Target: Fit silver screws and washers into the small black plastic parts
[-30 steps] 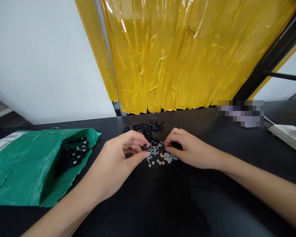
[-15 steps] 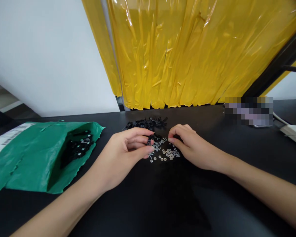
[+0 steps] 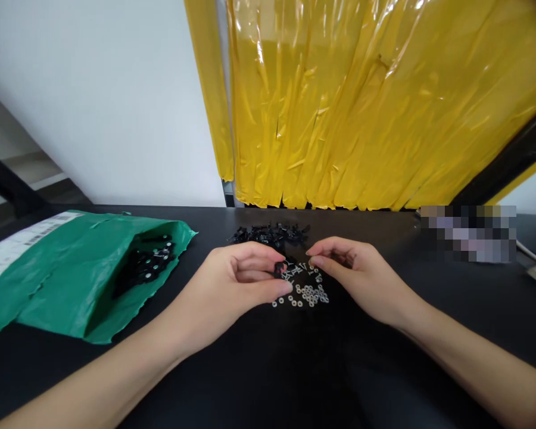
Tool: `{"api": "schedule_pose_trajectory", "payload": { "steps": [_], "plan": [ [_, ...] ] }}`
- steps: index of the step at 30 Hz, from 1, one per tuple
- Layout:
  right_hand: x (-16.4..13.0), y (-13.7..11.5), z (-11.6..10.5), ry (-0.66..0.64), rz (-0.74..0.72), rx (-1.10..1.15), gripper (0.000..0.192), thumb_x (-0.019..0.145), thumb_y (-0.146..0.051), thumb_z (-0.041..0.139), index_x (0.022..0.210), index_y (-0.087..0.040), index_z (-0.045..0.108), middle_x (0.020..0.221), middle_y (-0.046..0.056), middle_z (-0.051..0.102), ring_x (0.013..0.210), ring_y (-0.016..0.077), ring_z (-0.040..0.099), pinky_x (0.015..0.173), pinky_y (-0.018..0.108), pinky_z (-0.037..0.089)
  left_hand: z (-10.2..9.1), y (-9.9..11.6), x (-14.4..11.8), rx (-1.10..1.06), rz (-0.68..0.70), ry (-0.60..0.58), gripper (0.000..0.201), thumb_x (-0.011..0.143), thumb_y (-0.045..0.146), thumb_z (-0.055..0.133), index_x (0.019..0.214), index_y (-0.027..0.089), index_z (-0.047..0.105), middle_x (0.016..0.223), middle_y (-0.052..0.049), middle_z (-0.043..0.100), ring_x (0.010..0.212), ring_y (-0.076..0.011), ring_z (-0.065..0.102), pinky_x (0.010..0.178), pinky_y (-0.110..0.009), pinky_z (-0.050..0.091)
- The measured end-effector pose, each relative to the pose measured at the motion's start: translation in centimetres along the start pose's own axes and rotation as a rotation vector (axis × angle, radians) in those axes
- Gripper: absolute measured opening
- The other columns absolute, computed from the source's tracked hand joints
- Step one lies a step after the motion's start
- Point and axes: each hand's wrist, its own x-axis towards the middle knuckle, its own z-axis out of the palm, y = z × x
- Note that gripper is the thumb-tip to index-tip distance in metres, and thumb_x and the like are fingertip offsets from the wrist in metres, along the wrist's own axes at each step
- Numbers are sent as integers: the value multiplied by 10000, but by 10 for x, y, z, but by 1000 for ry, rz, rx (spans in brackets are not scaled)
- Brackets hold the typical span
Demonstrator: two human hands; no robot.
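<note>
Small black part [image 3: 279,270] pinched in my left hand [image 3: 239,280], just above the loose screws and washers [image 3: 304,291] on the black table [image 3: 268,369]. My right hand [image 3: 357,271] pinches narrow; contents indiscernible. A slipped grip could scatter hardware.

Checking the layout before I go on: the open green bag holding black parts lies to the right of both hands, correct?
Not quite. In the head view the green bag holding black parts lies to the left of the left hand and right hand, not the right.
</note>
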Motion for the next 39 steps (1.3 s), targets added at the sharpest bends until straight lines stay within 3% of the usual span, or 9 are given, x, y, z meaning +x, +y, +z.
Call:
{"api": "schedule_pose_trajectory", "payload": {
  "steps": [4, 11, 16, 24, 30, 36, 39],
  "plan": [
    [-4, -3, 1, 17, 2, 48, 148, 884, -348, 734, 973, -245, 794, 974, 26, 788, 904, 195, 711, 843, 353, 560, 2, -3, -2, -2, 27, -25, 192, 888, 387, 763, 960, 211, 784, 1003, -52, 801, 864, -183, 763, 755, -290, 676],
    [-15, -13, 8, -3, 19, 87, 158, 854, -394, 773, 942, -272, 823, 911, 38, 793, 838, 217, 699, 700, 349, 555, 6, -6, -2, 136, 154, 1, 114, 837, 255, 791, 938, 219, 752, 919, -21, 814, 814, -170, 768, 729, -249, 629],
    [-19, -15, 15, -3, 25, 160, 113, 837, -368, 804, 915, -291, 832, 867, 21, 798, 801, 197, 704, 696, 323, 560, 11, -6, -4, 74, 127, 0, 252, 788, 202, 829, 1008, 232, 710, 935, -8, 817, 882, -190, 790, 776, -256, 635],
    [-23, -17, 19, -42, -47, 192, 57, 862, -318, 785, 870, -263, 800, 923, 17, 759, 798, 164, 669, 720, 304, 540, 15, -6, -8, 33, 96, -33, 181, 795, 184, 820, 947, 219, 728, 872, -5, 804, 789, -164, 756, 630, -215, 623],
    [-22, -17, 18, -45, -29, 270, 90, 863, -346, 797, 893, -261, 798, 903, 20, 773, 801, 162, 688, 719, 287, 571, 13, -5, -8, -16, 81, -49, 187, 829, 186, 797, 1003, 224, 739, 902, -9, 799, 821, -161, 742, 638, -215, 631],
    [-20, -14, 18, -21, -34, 367, 71, 854, -286, 821, 924, -291, 811, 901, -16, 801, 841, 123, 733, 759, 214, 587, 8, -4, -5, -80, 80, -116, 106, 885, 172, 753, 973, 226, 775, 927, 6, 787, 747, -71, 667, 658, -139, 563],
    [-20, -13, 19, -30, -42, 364, 107, 872, -268, 806, 968, -315, 817, 957, -26, 810, 886, 116, 743, 799, 207, 588, 6, -4, -4, -129, 46, -99, 110, 867, 161, 766, 951, 230, 783, 932, 1, 768, 799, -87, 672, 666, -147, 553]
  ]
}}
